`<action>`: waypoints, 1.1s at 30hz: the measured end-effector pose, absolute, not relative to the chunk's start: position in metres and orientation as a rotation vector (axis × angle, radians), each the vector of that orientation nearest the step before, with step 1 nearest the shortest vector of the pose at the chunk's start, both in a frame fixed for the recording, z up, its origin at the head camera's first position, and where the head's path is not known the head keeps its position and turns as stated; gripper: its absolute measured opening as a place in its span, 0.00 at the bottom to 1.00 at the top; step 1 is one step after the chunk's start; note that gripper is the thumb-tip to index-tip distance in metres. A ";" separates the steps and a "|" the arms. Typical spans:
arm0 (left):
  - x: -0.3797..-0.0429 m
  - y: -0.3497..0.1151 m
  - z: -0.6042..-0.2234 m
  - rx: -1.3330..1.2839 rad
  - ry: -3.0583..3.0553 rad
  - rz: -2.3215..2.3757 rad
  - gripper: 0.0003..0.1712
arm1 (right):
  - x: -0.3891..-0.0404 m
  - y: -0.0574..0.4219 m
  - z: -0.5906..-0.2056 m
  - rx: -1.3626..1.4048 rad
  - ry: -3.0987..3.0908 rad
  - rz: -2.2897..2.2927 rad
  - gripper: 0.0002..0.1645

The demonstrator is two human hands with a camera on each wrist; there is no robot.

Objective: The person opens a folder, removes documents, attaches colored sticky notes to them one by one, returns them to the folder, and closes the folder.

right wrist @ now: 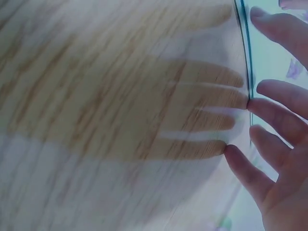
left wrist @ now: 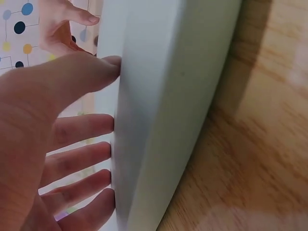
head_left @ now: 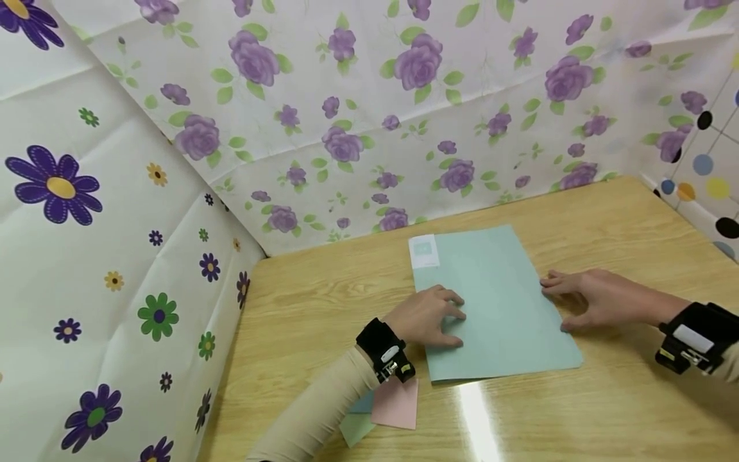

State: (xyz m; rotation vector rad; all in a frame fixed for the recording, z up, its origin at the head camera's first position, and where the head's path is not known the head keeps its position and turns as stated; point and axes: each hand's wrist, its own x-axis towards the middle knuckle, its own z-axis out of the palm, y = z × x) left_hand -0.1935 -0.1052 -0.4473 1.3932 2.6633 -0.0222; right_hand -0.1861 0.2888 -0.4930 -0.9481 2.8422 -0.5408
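A pale blue-green folder (head_left: 496, 269) lies flat on the wooden table, a white label (head_left: 424, 251) at its upper left corner. My left hand (head_left: 424, 316) rests on the folder near its left edge, fingers spread. In the left wrist view, the thumb and fingertips touch the surface of the folder (left wrist: 144, 120). At the folder's right edge is my right hand (head_left: 606, 298), its fingertips and thumb against that side. The right wrist view shows the fingers (right wrist: 274, 115) spread apart along the folder's thin edge (right wrist: 249, 72).
Small paper slips lie by my left forearm: pink (head_left: 395, 404), green (head_left: 356, 428) and blue (head_left: 364, 402), partly covered by one another and the sleeve. Flower-printed sheets (head_left: 346, 192) stand behind and left of the table (head_left: 312, 301). A dotted sheet (head_left: 701, 186) stands at right.
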 end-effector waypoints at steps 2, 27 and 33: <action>-0.193 -0.105 -0.447 1.382 2.660 -0.021 0.29 | -0.186 0.287 -0.494 -0.956 2.842 -0.541 0.45; -0.182 -0.161 -0.450 1.194 2.680 0.172 0.27 | -0.191 0.239 -0.503 -1.190 2.897 -0.556 0.43; -0.174 -0.169 -0.450 1.191 2.703 0.228 0.30 | -0.191 0.229 -0.500 -1.151 2.895 -0.594 0.47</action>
